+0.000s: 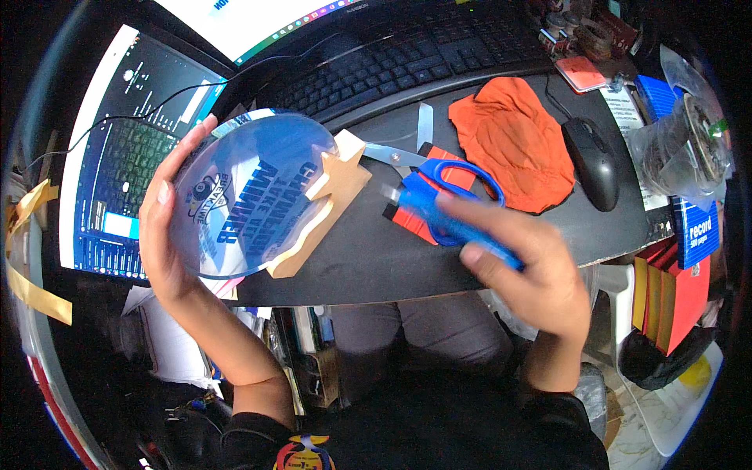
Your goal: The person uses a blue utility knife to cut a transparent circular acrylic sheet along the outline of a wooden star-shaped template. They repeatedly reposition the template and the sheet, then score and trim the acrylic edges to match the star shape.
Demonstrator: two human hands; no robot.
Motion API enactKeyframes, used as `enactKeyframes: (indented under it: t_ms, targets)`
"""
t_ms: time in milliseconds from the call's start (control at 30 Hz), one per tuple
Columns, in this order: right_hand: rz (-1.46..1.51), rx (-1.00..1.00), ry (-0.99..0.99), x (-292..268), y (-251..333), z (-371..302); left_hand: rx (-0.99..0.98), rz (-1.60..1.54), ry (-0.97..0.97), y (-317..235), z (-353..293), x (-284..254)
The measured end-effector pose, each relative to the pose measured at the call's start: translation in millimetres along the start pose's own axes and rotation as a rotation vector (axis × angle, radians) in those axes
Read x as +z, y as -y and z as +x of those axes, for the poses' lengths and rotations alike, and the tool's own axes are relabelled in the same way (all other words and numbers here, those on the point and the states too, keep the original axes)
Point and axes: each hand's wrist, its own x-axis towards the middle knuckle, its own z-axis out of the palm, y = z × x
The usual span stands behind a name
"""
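My left hand (pixel 168 211) is closed around the edge of a clear round acrylic plaque (pixel 274 145) with dark printed lettering, tilted above the desk's left part. A pale wooden base (pixel 321 215) with a stepped, wavy outline runs along the plaque's right side. In my right hand (pixel 533 262) is a blue utility knife (pixel 427 211), its pale tip pointing toward the plaque; motion blurs it. Beneath the knife lie scissors (pixel 399 156) with blue handles, over an orange and blue flat piece (pixel 419 227). The knife and my fingers partly hide them.
An orange cloth (pixel 513 145) and a black mouse (pixel 591 164) rest on the dark desk (pixel 345 274). Behind are a keyboard (pixel 376 74) and a monitor (pixel 258 23); a laptop (pixel 117 172) stands left. At the right are a plastic-wrapped roll (pixel 689 149) and a blue record book (pixel 695 231).
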Motion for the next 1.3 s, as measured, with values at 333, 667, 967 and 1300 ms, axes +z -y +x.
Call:
enactKeyframes:
  t_ms: [333,667,967,1300]
  targets:
    - [-0.744,-0.257,0.166,51.1,-2.3,-13.6,-0.016,-0.04,0.005,-2.9,-0.4,4.3]
    - [-0.536,-0.393,-0.265,47.7,-15.7,55.9,-0.014,0.01,0.026,-8.2,0.4,4.9]
    - [-0.67,-0.548,-0.168,55.0,-37.3,108.2,-0.014,-0.007,0.048,-11.5,-0.5,4.5]
    - [-0.434,-0.317,-0.01,24.0,-25.9,88.6,-0.032,-0.073,0.043,-6.4,0.0,3.6]
